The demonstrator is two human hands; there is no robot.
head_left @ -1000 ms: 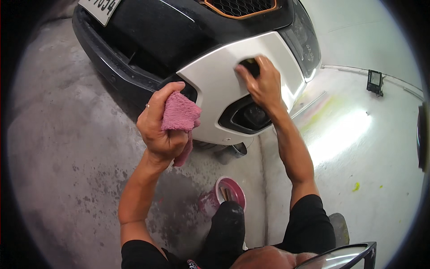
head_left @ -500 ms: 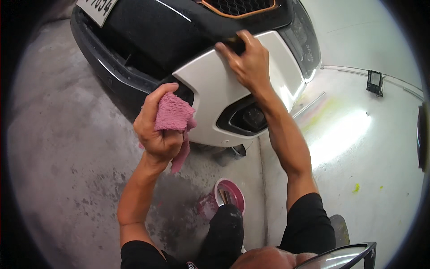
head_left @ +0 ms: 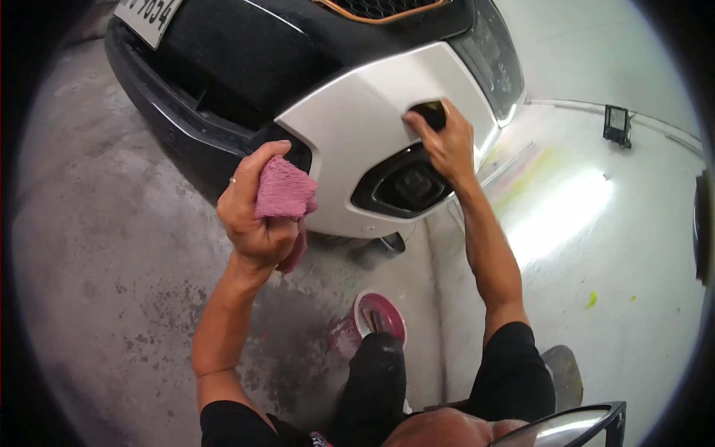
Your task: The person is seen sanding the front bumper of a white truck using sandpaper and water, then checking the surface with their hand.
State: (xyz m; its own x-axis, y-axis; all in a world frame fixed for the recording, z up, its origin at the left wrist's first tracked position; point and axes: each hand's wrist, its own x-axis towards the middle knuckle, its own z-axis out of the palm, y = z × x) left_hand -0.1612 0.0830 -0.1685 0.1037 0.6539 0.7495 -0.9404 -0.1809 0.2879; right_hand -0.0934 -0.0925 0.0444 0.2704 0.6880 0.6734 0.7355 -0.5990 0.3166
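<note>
Seemingly mid-rub, the right hand (head_left: pixel 452 147) pinches a dark rounded pad (head_left: pixel 430 114) at the glossy white bumper panel (head_left: pixel 357 123), the left hand (head_left: pixel 248 223) grips a fluffy pink cloth (head_left: pixel 284 190), and steady pressure is likely needed next

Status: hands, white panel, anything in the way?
Left hand gripping cloth. Right hand holding dark pad, apparently against white panel. Bucket below, by knee, off panel.

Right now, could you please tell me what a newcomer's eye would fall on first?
Probably the white bumper panel at upper centre, where the right hand holds a dark object. Left of it, the left hand grips a pink cloth. A pink bucket shows at lower centre.
</note>
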